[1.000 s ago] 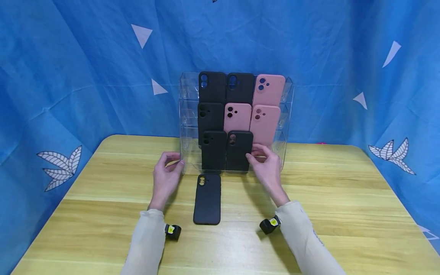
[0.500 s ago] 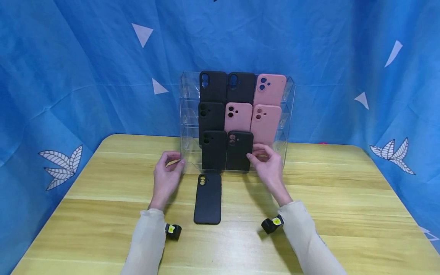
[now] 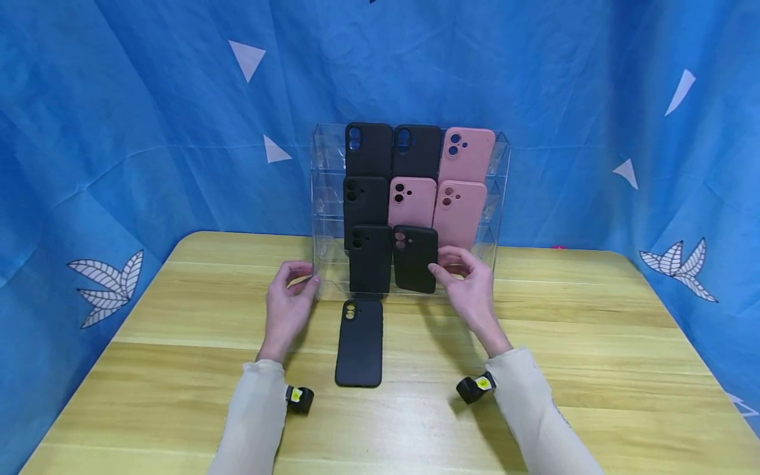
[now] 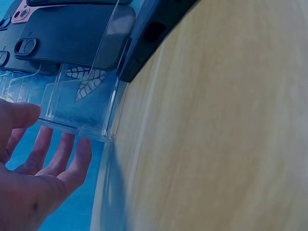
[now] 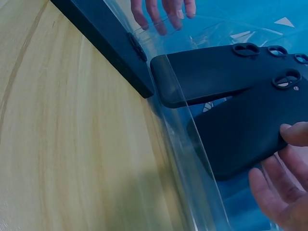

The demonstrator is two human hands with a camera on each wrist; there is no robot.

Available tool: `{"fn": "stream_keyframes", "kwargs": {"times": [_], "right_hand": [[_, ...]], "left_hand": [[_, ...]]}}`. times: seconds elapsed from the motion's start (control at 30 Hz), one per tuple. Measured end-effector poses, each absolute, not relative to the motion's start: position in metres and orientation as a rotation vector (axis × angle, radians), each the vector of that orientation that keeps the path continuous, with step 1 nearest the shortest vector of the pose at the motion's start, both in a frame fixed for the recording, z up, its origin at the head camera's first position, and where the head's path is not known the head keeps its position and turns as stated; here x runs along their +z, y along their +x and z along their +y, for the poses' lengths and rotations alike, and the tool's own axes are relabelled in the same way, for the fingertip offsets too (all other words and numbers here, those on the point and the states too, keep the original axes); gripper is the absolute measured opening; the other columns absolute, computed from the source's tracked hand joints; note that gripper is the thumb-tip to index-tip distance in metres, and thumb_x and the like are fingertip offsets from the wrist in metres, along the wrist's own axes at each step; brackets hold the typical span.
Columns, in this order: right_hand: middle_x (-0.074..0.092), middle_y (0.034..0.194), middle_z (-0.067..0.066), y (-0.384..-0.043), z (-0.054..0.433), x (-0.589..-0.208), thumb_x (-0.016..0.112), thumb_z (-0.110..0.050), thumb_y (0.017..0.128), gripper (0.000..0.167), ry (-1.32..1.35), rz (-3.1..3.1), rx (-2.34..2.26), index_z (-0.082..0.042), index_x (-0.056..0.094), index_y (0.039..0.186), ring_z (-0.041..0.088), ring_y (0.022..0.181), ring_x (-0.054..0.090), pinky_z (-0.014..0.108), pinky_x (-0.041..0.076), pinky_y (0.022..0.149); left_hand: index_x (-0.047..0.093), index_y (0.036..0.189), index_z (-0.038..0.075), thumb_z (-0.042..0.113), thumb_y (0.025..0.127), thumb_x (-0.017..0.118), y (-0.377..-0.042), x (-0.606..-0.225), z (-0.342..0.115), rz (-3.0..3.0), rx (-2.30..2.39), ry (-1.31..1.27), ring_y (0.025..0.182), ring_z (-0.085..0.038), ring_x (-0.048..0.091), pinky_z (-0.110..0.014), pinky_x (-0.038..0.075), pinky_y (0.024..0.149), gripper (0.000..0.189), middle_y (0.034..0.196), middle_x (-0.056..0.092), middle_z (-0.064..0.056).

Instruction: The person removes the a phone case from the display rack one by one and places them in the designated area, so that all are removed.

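A clear acrylic display stand (image 3: 334,277) holds black and pink phone cases in stepped tiers. In the head view my right hand (image 3: 471,290) pinches the right edge of a black phone case (image 3: 415,260) in the bottom tier, thumb in front and fingers behind. That case leans, and its lower end overlaps the stand's front lip (image 5: 204,149) in the right wrist view. Beside it on the left stands another black case (image 3: 371,260). My left hand (image 3: 288,303) holds the stand's left side, with the thumb (image 4: 26,114) at its edge.
One black phone case (image 3: 359,346) lies on the wooden table (image 3: 594,369) in front of the stand. A pink case (image 3: 460,214) stands in the tier behind my right hand. A blue curtain (image 3: 178,132) hangs at the back.
The black case in my right hand has risen slightly and tilted, its lower end swinging right. My right hand has shifted a little right; the left hand stays on the stand.
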State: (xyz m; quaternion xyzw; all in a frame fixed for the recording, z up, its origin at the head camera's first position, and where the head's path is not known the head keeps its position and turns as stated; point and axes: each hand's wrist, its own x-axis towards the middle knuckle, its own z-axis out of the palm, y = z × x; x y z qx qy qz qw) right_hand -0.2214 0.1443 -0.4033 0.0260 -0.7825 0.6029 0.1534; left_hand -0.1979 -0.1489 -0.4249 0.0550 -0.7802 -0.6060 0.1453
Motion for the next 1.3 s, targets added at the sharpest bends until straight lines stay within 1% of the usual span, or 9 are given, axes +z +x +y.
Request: {"fn": "stream_keyframes", "kwargs": {"times": [0.17,0.23,0.37,0.47,0.63,0.83,0.97,1.2,1.3], "right_hand": [[0.072,0.101,0.02,-0.219,0.145,-0.399,0.078,-0.004,0.088,0.025,0.1,-2.214,1.731,-0.002,0.072,0.113,0.002,0.085,0.067,0.016,0.057,0.082],[0.072,0.098,0.015,-0.218,0.146,-0.398,0.079,-0.005,0.088,0.025,0.107,-2.2,1.738,-0.003,0.072,0.112,0.001,0.085,0.067,0.016,0.057,0.082],[0.07,0.091,0.001,-0.216,0.148,-0.397,0.079,-0.003,0.088,0.026,0.135,-2.177,1.773,-0.002,0.071,0.112,0.003,0.084,0.067,0.015,0.059,0.077],[0.067,0.089,-0.006,-0.213,0.15,-0.396,0.077,-0.001,0.088,0.028,0.164,-2.165,1.812,0.0,0.069,0.114,0.005,0.083,0.068,0.02,0.062,0.073],[0.067,0.092,-0.011,-0.211,0.152,-0.395,0.074,0.003,0.09,0.03,0.235,-2.154,1.839,0.003,0.064,0.117,0.004,0.082,0.068,0.03,0.065,0.073],[0.071,0.084,-0.016,-0.208,0.153,-0.393,0.071,0.008,0.089,0.03,0.32,-2.147,1.867,0.006,0.06,0.117,0.001,0.08,0.069,0.027,0.065,0.07],[0.074,0.082,-0.01,-0.205,0.155,-0.392,0.07,0.01,0.089,0.032,0.323,-2.167,1.878,0.005,0.058,0.119,0.003,0.078,0.072,0.031,0.065,0.071],[0.077,0.093,0.019,-0.199,0.158,-0.393,0.07,0.01,0.089,0.046,0.32,-2.226,1.839,-0.002,0.056,0.131,0.002,0.081,0.074,0.024,0.064,0.071],[0.077,0.093,0.017,-0.197,0.16,-0.395,0.07,0.011,0.088,0.051,0.334,-2.233,1.838,-0.003,0.055,0.134,0.002,0.082,0.074,0.022,0.063,0.072]], "left_hand": [[0.061,0.121,0.004,0.005,0.097,0.066,-0.198,-0.424,-0.149,-2.252,-1.747,0.159,0.121,-0.03,0.062,-0.042,0.054,0.106,0.025,0.123,0.064,-0.016],[0.061,0.121,0.004,0.005,0.097,0.066,-0.198,-0.424,-0.149,-2.252,-1.752,0.158,0.12,-0.029,0.062,-0.042,0.054,0.106,0.025,0.123,0.064,-0.016],[0.061,0.121,0.003,0.004,0.097,0.065,-0.198,-0.425,-0.149,-2.244,-1.771,0.152,0.119,-0.028,0.062,-0.041,0.054,0.106,0.025,0.123,0.064,-0.016],[0.061,0.12,0.004,0.004,0.096,0.066,-0.198,-0.426,-0.15,-2.239,-1.775,0.151,0.119,-0.027,0.063,-0.04,0.054,0.106,0.025,0.122,0.065,-0.015],[0.061,0.121,0.004,0.005,0.097,0.066,-0.198,-0.427,-0.149,-2.248,-1.768,0.147,0.12,-0.027,0.062,-0.04,0.054,0.106,0.025,0.123,0.065,-0.015],[0.061,0.122,0.004,0.005,0.097,0.066,-0.198,-0.426,-0.15,-2.246,-1.78,0.15,0.12,-0.029,0.063,-0.042,0.055,0.106,0.026,0.124,0.064,-0.015],[0.061,0.122,0.004,0.005,0.097,0.066,-0.198,-0.427,-0.15,-2.249,-1.772,0.155,0.12,-0.029,0.063,-0.041,0.055,0.106,0.025,0.125,0.064,-0.015],[0.062,0.12,0.004,0.004,0.096,0.066,-0.199,-0.427,-0.149,-2.239,-1.762,0.157,0.117,-0.029,0.065,-0.041,0.056,0.104,0.024,0.123,0.066,-0.015],[0.062,0.12,0.004,0.003,0.096,0.066,-0.199,-0.428,-0.149,-2.238,-1.755,0.157,0.117,-0.03,0.065,-0.042,0.056,0.104,0.024,0.123,0.066,-0.016]]}}
